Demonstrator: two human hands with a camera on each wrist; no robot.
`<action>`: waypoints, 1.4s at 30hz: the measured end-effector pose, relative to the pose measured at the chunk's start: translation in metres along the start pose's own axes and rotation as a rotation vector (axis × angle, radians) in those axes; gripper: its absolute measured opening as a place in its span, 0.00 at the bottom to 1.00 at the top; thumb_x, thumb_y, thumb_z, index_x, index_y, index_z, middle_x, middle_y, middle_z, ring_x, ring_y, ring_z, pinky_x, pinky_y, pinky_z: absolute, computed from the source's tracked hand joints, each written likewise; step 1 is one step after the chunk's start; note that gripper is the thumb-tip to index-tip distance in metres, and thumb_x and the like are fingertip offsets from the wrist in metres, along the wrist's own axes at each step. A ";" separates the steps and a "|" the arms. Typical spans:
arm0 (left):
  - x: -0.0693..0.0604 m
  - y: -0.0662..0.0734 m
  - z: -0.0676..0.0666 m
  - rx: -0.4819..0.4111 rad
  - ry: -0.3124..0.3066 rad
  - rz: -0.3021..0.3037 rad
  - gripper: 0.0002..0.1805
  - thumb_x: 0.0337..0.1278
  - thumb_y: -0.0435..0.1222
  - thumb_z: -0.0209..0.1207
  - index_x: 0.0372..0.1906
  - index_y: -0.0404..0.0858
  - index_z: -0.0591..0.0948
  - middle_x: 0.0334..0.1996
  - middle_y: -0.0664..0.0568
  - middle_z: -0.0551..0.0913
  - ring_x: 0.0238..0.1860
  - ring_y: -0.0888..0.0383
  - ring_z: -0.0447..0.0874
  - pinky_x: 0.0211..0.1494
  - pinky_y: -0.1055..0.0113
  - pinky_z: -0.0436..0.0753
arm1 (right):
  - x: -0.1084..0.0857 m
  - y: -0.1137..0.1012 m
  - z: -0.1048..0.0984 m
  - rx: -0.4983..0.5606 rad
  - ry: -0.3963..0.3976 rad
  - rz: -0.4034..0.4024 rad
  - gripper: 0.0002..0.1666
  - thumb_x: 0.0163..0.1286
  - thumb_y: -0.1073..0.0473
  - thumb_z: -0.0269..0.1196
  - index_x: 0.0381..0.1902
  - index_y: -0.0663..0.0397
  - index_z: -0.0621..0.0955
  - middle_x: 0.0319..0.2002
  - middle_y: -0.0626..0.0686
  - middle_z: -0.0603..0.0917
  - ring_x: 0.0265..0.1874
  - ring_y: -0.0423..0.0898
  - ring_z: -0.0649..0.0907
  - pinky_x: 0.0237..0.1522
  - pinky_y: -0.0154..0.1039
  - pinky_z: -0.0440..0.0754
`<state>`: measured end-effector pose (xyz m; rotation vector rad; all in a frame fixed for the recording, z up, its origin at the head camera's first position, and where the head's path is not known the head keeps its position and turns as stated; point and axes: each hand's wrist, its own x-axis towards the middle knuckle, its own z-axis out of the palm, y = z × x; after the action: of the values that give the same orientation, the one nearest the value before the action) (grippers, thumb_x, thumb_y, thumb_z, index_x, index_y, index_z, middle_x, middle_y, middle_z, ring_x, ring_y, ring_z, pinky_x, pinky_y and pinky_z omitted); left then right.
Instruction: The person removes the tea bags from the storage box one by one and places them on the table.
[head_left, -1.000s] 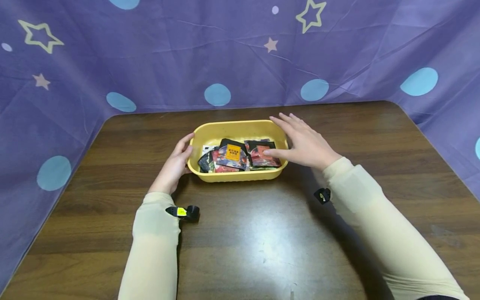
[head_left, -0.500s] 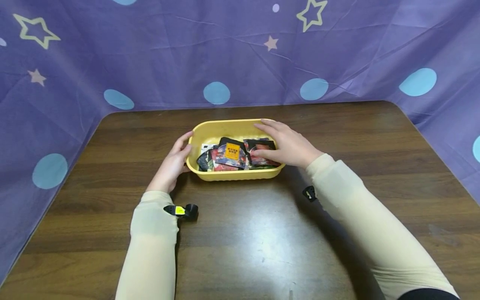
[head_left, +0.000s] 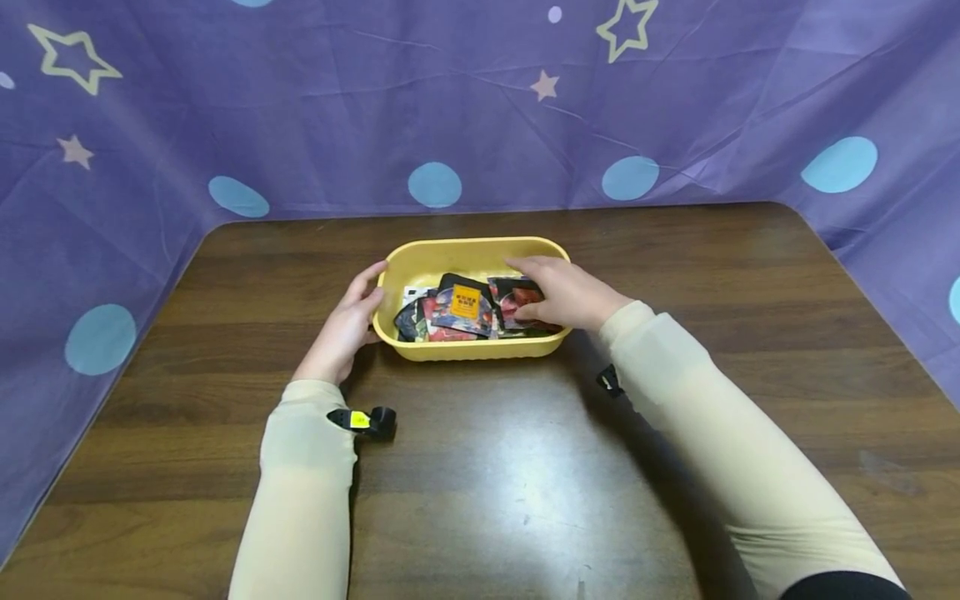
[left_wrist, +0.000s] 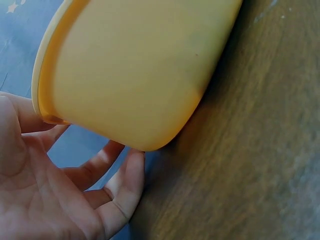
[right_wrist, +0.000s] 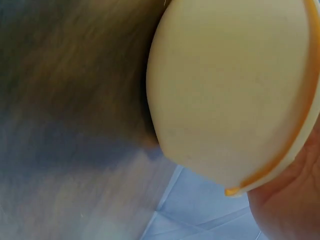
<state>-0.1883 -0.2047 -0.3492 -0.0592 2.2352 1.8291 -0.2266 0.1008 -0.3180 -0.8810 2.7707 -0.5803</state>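
A yellow oblong plastic basin (head_left: pixel 480 352) stands on the table with several small flat packets inside. One dark packet with an orange label (head_left: pixel 465 302) lies on top in the middle; a black and red packet (head_left: pixel 508 307) lies at the right end. My left hand (head_left: pixel 341 329) holds the basin's left end, and in the left wrist view its fingertips (left_wrist: pixel 134 162) touch the outer wall. My right hand (head_left: pixel 573 293) reaches over the right rim, thumb and fingers apart above the black and red packet. Its other fingertips are hidden. The right wrist view shows mostly the basin's outside (right_wrist: pixel 225 90).
The brown wooden table (head_left: pixel 450 467) spreads around the basin, with a bright light reflection in front. A purple curtain (head_left: pixel 480 108) with stars and blue dots hangs behind and along the sides.
My right hand has moved left and down from over the right rim into the basin, its fingers drawing closer to the thumb. My left hand has kept its place on the basin.
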 end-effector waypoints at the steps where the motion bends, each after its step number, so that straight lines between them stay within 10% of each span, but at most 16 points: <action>1: 0.000 0.000 0.000 0.000 0.001 -0.001 0.29 0.79 0.43 0.32 0.80 0.54 0.47 0.76 0.41 0.53 0.69 0.42 0.64 0.57 0.58 0.75 | 0.001 0.000 -0.001 -0.012 -0.018 0.004 0.47 0.63 0.52 0.71 0.74 0.61 0.63 0.72 0.62 0.68 0.72 0.57 0.67 0.74 0.51 0.62; 8: -0.001 0.001 0.000 -0.007 0.003 -0.016 0.29 0.79 0.44 0.32 0.80 0.56 0.47 0.76 0.40 0.54 0.69 0.42 0.63 0.59 0.55 0.74 | 0.009 -0.002 -0.002 -0.098 -0.127 0.051 0.41 0.64 0.55 0.70 0.70 0.63 0.68 0.67 0.62 0.72 0.68 0.56 0.71 0.72 0.50 0.66; 16: -0.001 0.002 0.000 -0.004 0.002 -0.019 0.29 0.79 0.43 0.32 0.80 0.56 0.47 0.76 0.39 0.54 0.67 0.42 0.65 0.58 0.55 0.74 | 0.013 -0.004 0.001 -0.149 -0.113 0.028 0.19 0.61 0.60 0.72 0.47 0.57 0.77 0.40 0.54 0.79 0.43 0.50 0.76 0.51 0.45 0.75; 27: -0.002 0.001 -0.001 0.007 0.001 -0.023 0.29 0.79 0.44 0.32 0.80 0.56 0.47 0.73 0.37 0.58 0.59 0.50 0.70 0.52 0.62 0.76 | 0.008 -0.007 0.010 -0.223 -0.048 0.021 0.49 0.54 0.57 0.77 0.70 0.66 0.67 0.60 0.61 0.79 0.63 0.57 0.75 0.70 0.48 0.68; 42: -0.003 0.002 0.000 0.005 -0.005 -0.018 0.29 0.79 0.43 0.31 0.80 0.56 0.47 0.72 0.37 0.60 0.51 0.58 0.74 0.50 0.64 0.77 | 0.004 -0.005 0.014 -0.196 0.034 0.060 0.54 0.51 0.57 0.78 0.73 0.63 0.65 0.65 0.64 0.73 0.66 0.59 0.71 0.71 0.55 0.66</action>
<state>-0.1862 -0.2041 -0.3469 -0.0735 2.2292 1.8126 -0.2235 0.0904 -0.3294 -0.8278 2.9118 -0.3208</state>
